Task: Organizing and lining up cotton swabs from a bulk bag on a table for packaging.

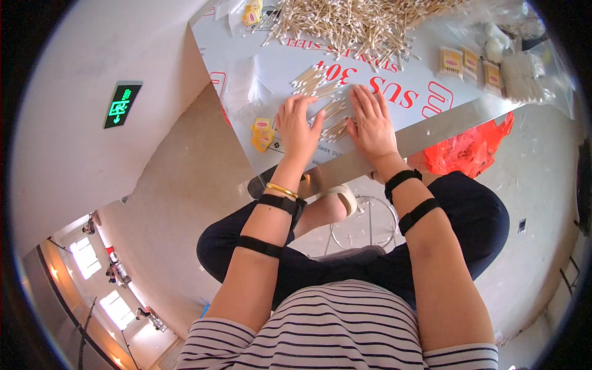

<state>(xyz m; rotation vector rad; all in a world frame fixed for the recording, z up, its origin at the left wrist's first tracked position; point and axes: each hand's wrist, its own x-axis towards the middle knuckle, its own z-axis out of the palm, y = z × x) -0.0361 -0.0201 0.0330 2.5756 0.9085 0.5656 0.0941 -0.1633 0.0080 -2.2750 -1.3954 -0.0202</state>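
Observation:
Small groups of wooden-stick cotton swabs [333, 109] lie on the printed metal tabletop between and just beyond my hands. My left hand [298, 128] is at their left side, fingers bent and thumb apart, with the fingertips by the upper group [313, 81]. My right hand [374, 126] lies flat on the right, fingers stretched out and its thumb beside the ends of the lower swabs. Neither hand grips anything that I can see. A large heap of loose cotton swabs [357, 24] covers the far part of the table.
Clear plastic bags [248, 83] and small yellow cards [262, 134] lie at the left. Yellow-labelled swab packs [451, 62] and a clear bag of white-tipped swabs [524, 75] sit at the right. A red plastic bag [468, 148] hangs below the table's near edge [425, 131].

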